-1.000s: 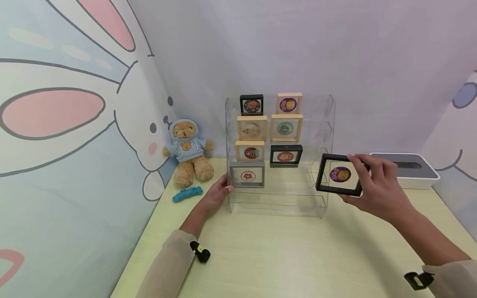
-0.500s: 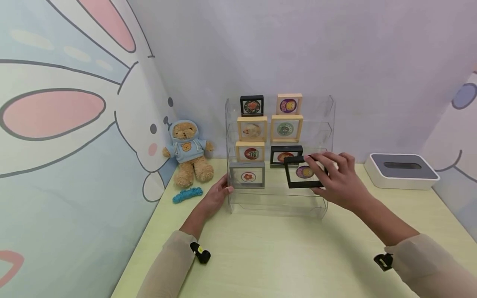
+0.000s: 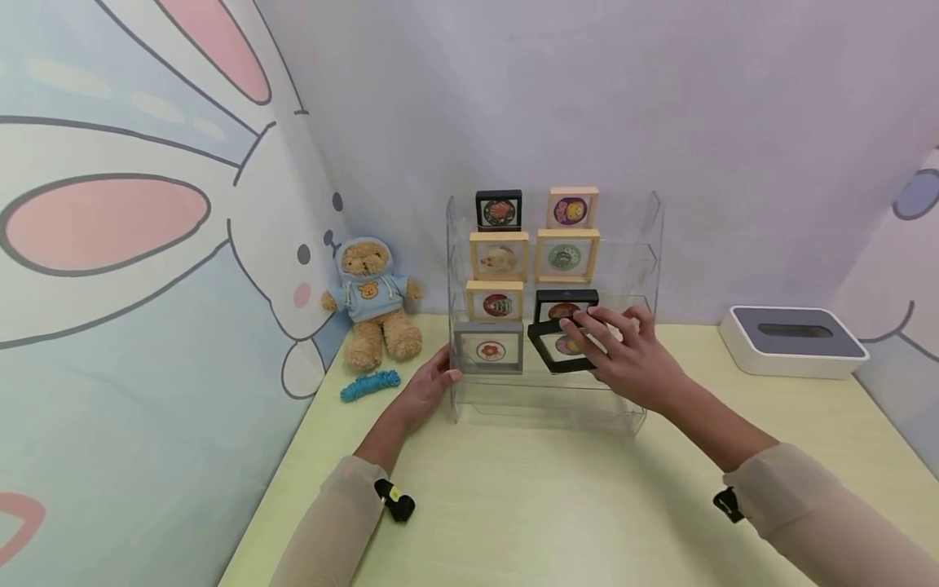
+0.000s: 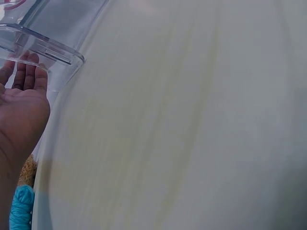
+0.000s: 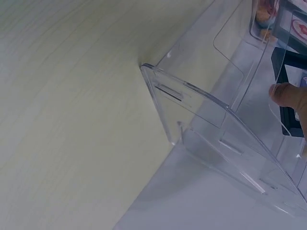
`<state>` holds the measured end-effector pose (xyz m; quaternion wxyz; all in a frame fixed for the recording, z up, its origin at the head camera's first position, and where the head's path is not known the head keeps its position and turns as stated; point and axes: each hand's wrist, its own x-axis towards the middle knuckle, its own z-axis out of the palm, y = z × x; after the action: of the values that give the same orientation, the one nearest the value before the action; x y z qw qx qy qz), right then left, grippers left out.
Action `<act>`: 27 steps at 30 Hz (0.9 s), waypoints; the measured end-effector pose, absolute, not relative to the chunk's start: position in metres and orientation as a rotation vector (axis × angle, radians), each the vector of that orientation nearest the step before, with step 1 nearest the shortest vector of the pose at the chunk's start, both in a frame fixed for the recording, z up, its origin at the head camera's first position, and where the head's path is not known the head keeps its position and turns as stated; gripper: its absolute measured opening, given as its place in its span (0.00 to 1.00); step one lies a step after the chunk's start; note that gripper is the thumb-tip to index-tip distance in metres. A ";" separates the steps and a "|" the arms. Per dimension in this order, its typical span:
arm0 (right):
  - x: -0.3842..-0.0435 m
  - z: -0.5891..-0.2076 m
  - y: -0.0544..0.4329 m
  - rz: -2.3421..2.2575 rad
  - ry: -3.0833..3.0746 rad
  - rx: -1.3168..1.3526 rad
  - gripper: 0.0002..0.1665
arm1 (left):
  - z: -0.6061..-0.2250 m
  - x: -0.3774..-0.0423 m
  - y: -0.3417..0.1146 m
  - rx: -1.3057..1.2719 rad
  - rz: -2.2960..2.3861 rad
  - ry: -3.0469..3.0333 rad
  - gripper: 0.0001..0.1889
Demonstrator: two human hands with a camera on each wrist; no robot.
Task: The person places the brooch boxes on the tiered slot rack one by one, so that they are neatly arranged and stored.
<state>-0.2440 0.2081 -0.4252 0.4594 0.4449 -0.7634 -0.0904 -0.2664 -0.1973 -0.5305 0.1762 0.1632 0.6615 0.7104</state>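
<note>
In the head view my right hand (image 3: 627, 359) pinches a small black display frame (image 3: 546, 350) with a purple-and-yellow round picture inside. The frame tilts in front of a clear acrylic tiered rack (image 3: 548, 397), at its fourth tier down, overlapping a black frame with a red picture (image 3: 566, 297) above. My right thumb (image 5: 288, 95) presses the frame's face in the right wrist view. My left hand (image 3: 428, 390) rests against the rack's left side, fingers (image 4: 29, 74) extended along the panel. Beside the held frame stands a grey frame with a red flower (image 3: 488, 350).
Higher tiers carry black and light-wood frames (image 3: 499, 257) in two columns. Left of the rack are a teddy bear (image 3: 374, 293) in a blue hoodie and a blue cord bundle (image 3: 370, 385). A white tissue box (image 3: 792, 342) stands right, on the pale table (image 3: 513, 505).
My right hand has carried the black frame leftward from the rack's right side to the spot right of the grey frame, tilting it. My left hand stays at the rack's side.
</note>
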 end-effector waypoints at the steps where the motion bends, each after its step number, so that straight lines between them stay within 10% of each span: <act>1: -0.244 -0.426 0.208 -0.237 -1.879 1.099 0.67 | -0.530 -0.267 -0.197 0.462 2.014 1.872 0.60; 13: -0.243 -0.423 0.206 -0.350 -1.987 1.116 0.73 | -0.532 -0.266 -0.199 0.480 1.991 1.907 0.62; 21: -0.233 -0.424 0.199 -0.237 -2.053 1.183 0.38 | -0.532 -0.266 -0.199 0.479 2.006 1.895 0.64; 27: -0.229 -0.427 0.196 -0.065 -2.116 1.167 0.42 | -0.534 -0.266 -0.199 0.464 2.042 1.851 0.61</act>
<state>-0.2291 0.1960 -0.4265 0.3543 0.4513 -0.8186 -0.0251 -0.2660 -0.1986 -0.5343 0.1726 0.1634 0.6525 0.7196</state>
